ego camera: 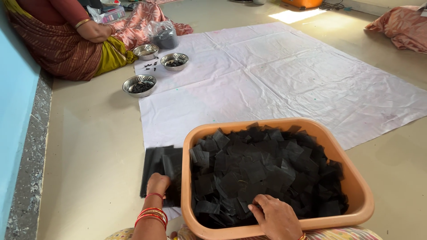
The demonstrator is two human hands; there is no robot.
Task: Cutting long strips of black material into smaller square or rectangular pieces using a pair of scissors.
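Note:
An orange plastic tub (360, 189) sits in front of me, filled with many small black fabric squares (262, 171). My right hand (275, 217) rests inside the tub at its near edge, fingers spread on the squares; whether it grips one I cannot tell. My left hand (158, 183), with red bangles at the wrist, presses down on a flat pile of black sheets (155, 162) lying on the floor left of the tub.
A white cloth (284, 75) covers the floor ahead. Three steel bowls (139, 85) with dark bits stand at its far left corner beside a plastic bag (163, 34). Another person (62, 35) sits at the far left. A blue wall (13, 111) runs along the left.

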